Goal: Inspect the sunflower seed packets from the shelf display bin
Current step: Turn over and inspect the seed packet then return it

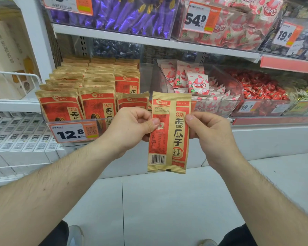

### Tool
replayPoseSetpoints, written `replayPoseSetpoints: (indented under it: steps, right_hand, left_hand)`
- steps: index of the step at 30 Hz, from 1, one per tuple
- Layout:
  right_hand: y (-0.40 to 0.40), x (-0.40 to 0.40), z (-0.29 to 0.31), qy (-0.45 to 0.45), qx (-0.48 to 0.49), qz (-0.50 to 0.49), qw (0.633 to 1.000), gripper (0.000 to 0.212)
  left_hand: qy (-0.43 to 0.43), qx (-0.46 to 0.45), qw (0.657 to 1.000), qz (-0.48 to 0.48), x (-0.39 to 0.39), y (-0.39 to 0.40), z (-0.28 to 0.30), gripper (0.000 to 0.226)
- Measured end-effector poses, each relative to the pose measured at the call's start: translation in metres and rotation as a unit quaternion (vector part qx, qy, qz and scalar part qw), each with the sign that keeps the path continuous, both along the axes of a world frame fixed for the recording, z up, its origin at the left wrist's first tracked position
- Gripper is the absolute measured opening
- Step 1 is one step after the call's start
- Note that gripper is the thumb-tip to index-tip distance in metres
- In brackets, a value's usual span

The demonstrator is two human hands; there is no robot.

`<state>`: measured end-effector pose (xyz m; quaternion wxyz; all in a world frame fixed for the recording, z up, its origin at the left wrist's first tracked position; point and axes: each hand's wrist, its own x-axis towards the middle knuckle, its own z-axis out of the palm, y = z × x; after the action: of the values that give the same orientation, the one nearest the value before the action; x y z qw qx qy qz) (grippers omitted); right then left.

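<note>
Fingers of left hand curled, thumb pinching left edge of seed packet; fingers of right hand curled too, thumb tip clamped on packet's right edge. Both grasping the same packet, one side each.

Packet upright, back panel facing camera: barcode low at 7 o'clock on the panel, printed date lines near top, red strip with large black characters down the right half. Hanging in mid-air, in front of and just right of the display bin, above pale floor tiles.

Bin at 9 o'clock from held packet, clear-fronted, packed with rows of matching kraft-and-red packets standing upright. Price tag reading 12.8 on bin front.

At 1 o'clock: clear bin of pink-and-white strawberry sachets. Further toward 2–3 o'clock: red-wrapped candies, tag reading 19.8 below them.

At 12 o'clock, upper shelf: purple-wrapped sweets, then pink-red pouches with a 54.9 tag.

At 9–10 o'clock, far left: white wire rack with a pale box, stacked white cartons beneath.

Forearms entering from 7 and 5 o'clock. Dark trouser legs and shoe tips at bottom edge.
</note>
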<state>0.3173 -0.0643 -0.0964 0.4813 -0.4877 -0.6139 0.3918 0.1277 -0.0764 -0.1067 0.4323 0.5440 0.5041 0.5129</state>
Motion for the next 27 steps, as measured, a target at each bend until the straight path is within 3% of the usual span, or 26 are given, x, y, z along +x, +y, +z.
replayPoseSetpoints:
  steps: [12, 27]
  right_hand:
    - [-0.0038, 0.0007, 0.0015, -0.004, -0.018, 0.057, 0.998, 0.013]
    - [-0.0067, 0.0011, 0.0005, -0.049, -0.031, 0.100, 0.993, 0.007]
  left_hand:
    - [-0.087, -0.020, 0.996, 0.019, -0.0014, 0.0015, 0.0048, 0.024]
    - [-0.129, -0.064, 0.988, 0.057, -0.0043, 0.0069, 0.0036, 0.022]
